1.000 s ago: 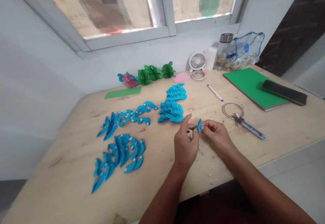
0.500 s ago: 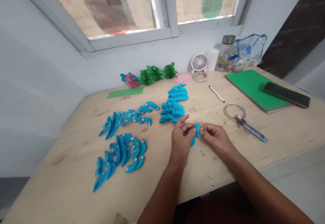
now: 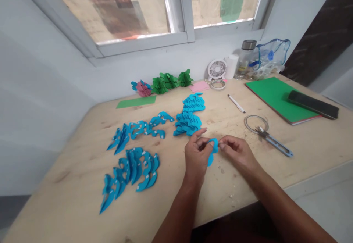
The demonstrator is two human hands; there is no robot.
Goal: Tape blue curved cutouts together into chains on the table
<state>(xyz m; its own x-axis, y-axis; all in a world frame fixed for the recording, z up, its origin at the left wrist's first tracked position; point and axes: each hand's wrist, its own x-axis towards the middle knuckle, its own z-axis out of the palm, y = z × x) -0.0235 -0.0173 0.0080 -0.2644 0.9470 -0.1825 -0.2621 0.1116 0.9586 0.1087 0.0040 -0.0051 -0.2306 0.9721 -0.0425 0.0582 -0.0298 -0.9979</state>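
My left hand (image 3: 197, 153) pinches a curved blue paper cutout (image 3: 210, 159) between thumb and fingers, its index finger raised. Close to the cutout's right edge, my right hand (image 3: 235, 150) has thumb and forefinger pressed together; whatever is in that pinch is too small to make out. Just beyond my left hand lie a stack of folded blue cutouts (image 3: 188, 122) and a second stack (image 3: 194, 102). Off to the left, a row of blue cutouts with small white tape pieces (image 3: 140, 128) is spread above a nearer group of similar cutouts (image 3: 134, 167).
Right of my hands lie a utility knife (image 3: 275, 143), a wire ring (image 3: 245, 123) and a pen (image 3: 236, 103). A phone (image 3: 314, 104) rests on green sheets (image 3: 275, 96). Along the wall stand green paper shapes (image 3: 169, 80), a small fan (image 3: 217, 69) and a bottle (image 3: 244, 61).
My right fingertips have drawn slightly away from the cutout's edge. More of the cutout shows beside my left thumb. The whole view has shifted a little.
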